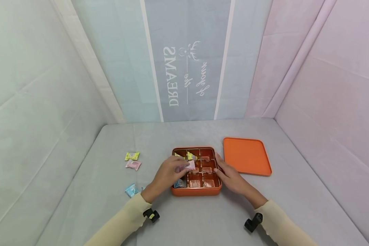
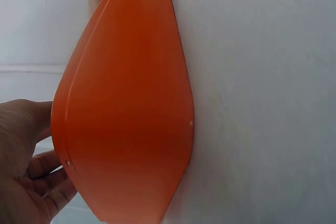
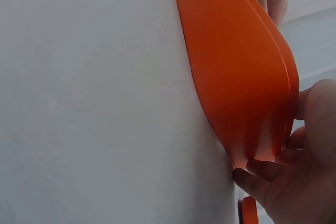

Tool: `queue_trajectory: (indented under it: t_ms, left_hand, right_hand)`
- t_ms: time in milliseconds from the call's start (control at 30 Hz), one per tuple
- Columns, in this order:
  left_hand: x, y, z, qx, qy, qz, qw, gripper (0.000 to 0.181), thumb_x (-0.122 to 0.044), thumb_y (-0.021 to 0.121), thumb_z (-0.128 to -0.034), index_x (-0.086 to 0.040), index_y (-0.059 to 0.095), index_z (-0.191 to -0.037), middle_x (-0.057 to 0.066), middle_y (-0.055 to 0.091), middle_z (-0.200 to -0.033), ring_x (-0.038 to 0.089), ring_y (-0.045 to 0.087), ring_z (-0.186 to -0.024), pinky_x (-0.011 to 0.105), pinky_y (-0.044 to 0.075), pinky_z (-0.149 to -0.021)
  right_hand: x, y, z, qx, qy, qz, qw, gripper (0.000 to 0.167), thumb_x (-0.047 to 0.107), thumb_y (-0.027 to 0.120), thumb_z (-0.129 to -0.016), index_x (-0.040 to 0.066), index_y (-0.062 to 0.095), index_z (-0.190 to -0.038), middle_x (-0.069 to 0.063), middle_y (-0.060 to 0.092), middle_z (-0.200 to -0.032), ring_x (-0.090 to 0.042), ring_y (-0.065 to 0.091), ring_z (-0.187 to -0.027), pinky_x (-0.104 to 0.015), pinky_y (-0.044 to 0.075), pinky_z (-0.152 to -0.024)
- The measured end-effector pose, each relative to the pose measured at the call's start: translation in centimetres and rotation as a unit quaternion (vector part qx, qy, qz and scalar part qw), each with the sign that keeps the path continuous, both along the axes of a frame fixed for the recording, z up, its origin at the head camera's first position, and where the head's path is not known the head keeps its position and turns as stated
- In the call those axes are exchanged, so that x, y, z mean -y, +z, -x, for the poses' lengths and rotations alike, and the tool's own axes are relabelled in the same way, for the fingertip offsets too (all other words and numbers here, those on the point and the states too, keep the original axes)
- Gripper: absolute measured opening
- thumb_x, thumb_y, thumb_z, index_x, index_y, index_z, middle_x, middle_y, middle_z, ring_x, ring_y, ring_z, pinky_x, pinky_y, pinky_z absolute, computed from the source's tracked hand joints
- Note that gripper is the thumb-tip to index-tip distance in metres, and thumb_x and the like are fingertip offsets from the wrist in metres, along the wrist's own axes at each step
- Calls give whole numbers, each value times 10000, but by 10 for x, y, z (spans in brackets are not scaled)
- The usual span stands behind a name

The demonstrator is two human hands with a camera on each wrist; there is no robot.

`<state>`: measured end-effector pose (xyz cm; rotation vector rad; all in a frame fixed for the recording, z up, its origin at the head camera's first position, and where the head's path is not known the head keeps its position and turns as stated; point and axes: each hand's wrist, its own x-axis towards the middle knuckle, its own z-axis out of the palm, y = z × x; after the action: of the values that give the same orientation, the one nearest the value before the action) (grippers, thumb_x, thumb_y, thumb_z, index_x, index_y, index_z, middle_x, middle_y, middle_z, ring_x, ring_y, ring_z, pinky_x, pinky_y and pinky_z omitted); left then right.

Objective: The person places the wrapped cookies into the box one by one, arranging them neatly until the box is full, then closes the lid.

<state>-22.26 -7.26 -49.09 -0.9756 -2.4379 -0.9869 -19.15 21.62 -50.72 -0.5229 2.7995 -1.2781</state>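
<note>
An orange divided box (image 1: 196,192) sits on the table, its clear tray split into several square compartments. My left hand (image 1: 168,172) pinches a small pink candy packet (image 1: 190,165) over the middle row. Yellow candy packets (image 1: 192,156) lie in the back-left and back-middle compartments, and a blue candy packet (image 1: 179,183) is in the front-left one. My left hand hides part of the middle-left compartment. At the right side of the box, my right hand (image 1: 233,178) grips the wall, thumb at the rim; the right wrist view has its fingers (image 3: 265,170) against the outer wall.
An orange square lid (image 1: 247,156) lies to the right of the box. On the left are a yellow packet (image 1: 132,156), a pink packet (image 1: 133,165) and a blue packet (image 1: 131,190); another blue bit (image 1: 143,188) shows beside the left wrist. Fabric walls (image 1: 187,112) surround the table.
</note>
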Motion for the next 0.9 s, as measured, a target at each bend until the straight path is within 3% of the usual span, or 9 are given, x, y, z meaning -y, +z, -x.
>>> queue_trajectory:
  t_ms: [500,900]
  left_hand:
    - [-11,-1,-2,-414,-4,480,9980,199,-203,825,-878,-143,801,-1066,-34,702,-1049,100,593,-909,258,541,-726]
    - [-23,-2,-4,-385,28,552,9977,165,-202,810,-894,-138,807,-1046,-19,701,-1067,110,604,-949,254,548,-774]
  right_hand:
    - [0,-1,0,44,15,47,10000,669,235,482,-1094,87,109,-1630,-132,119,-1684,-314,129,-1542,-573,221,-1192]
    - [-1,-3,1,36,35,91,9999,669,223,487,-1091,78,113,-1628,-138,127,-1681,-302,129,-1542,-571,219,-1193]
